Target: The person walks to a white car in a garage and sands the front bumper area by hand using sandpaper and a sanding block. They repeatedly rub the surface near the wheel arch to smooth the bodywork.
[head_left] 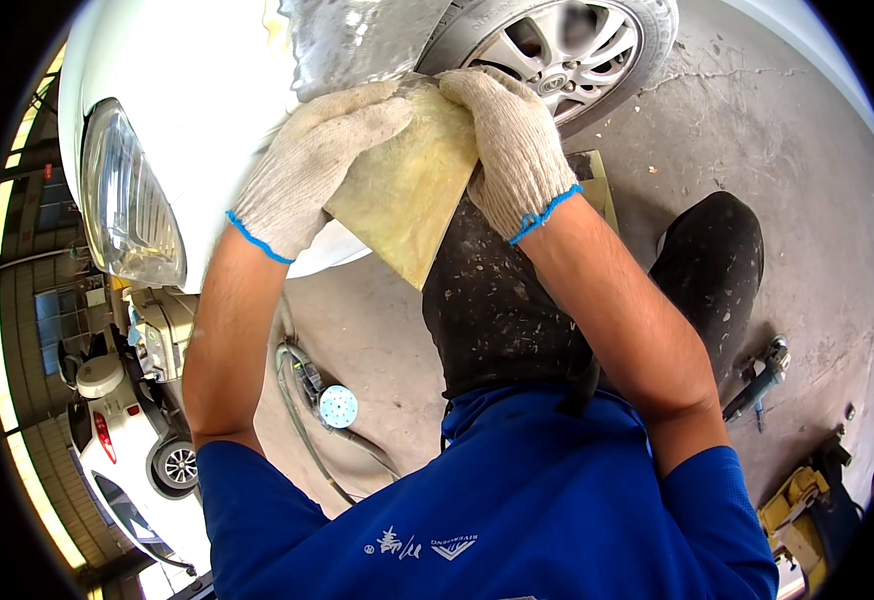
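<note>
Cream knit gloves (292,190) with blue-trimmed cuffs are worn on both hands, and a yellowish, slightly see-through sheet (407,205) is being held between them, so that's the main thing going on. It's gripped along its left side by the left hand (325,150), fingers mostly straight and kept together, barely spread. The opposite side is held by the right hand (513,150), which is closed a bit more, fingers bent near the sheet's far edge. Some fingertips are hidden, so exactly how they're tucked can't be told. One corner is left pointing back toward the body, over dark, paint-flecked trousers (497,300).

Just beyond the hands, a scuffed grey patch (352,45) is seen on the white car body (187,90); whether it's touched by the sheet can't really be made out. A wheel (554,80) is set just past the right hand, and a clear headlight (132,195) is mounted left of the left hand. Back from the left hand, a round-pad sander (338,406) is laid on the concrete floor (807,160) with its hose (295,410). Another power tool (765,375) is left well behind the right hand, off to its right.
</note>
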Demonstrator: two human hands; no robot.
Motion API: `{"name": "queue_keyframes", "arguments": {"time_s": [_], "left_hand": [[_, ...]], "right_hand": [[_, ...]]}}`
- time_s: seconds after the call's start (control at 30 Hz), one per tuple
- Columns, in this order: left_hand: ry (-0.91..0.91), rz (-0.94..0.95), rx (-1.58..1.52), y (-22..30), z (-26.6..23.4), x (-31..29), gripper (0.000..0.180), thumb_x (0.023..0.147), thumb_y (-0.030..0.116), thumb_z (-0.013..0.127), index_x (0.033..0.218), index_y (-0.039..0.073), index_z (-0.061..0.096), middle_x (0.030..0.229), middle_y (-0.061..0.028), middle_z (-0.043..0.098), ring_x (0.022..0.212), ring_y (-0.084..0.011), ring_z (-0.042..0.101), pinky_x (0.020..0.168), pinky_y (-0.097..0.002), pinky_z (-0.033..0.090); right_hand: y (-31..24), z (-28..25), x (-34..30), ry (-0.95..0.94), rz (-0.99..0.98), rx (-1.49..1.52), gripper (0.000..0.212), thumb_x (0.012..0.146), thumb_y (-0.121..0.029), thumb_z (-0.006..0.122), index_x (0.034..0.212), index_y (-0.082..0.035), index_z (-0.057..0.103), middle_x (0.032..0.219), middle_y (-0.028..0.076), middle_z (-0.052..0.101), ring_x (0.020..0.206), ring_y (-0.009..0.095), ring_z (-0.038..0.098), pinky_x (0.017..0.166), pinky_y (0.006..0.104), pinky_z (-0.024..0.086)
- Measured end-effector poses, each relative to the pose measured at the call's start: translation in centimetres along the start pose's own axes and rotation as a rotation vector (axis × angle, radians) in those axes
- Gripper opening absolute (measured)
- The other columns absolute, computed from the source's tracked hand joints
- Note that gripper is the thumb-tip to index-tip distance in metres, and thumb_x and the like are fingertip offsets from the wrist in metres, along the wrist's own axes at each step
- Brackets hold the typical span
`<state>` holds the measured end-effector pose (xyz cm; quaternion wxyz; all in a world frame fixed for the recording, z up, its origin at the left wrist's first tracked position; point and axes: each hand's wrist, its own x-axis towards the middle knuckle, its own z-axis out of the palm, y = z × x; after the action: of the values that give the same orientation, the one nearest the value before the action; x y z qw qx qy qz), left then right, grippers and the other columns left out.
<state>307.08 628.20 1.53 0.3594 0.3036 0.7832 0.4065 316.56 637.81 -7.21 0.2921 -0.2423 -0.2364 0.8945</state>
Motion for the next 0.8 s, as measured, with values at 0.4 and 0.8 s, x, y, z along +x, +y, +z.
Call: {"name": "queue_keyframes", "arguments": {"time_s": [0.4,0.8], "left_hand": [[-0.016,-0.024,-0.035,0.2,0.3,0.3,0.066,0.083,0.030,0.070,0.130,-0.011,0.048,0.120,-0.0195,0.059,0.107,-0.0220,0.060,0.087,-0.0282,0.051],[-0.114,-0.016,-0.063,0.4,-0.8,0.3,0.058,0.087,0.025,0.067,0.129,-0.011,0.048,0.117,-0.0157,0.061,0.103,-0.0186,0.062,0.085,-0.0265,0.050]], "right_hand": [[-0.3,-0.4,0.4,-0.020,0.039,0.016,0.021,0.087,-0.013,0.058,0.102,0.003,0.060,0.089,0.011,0.062,0.078,0.018,0.062,0.066,0.0319,0.054],[0.4,0.3,0.6,-0.044,0.033,0.026,0.020,0.087,-0.009,0.056,0.102,0.004,0.060,0.089,0.013,0.063,0.075,0.021,0.065,0.065,0.0345,0.057]]}}
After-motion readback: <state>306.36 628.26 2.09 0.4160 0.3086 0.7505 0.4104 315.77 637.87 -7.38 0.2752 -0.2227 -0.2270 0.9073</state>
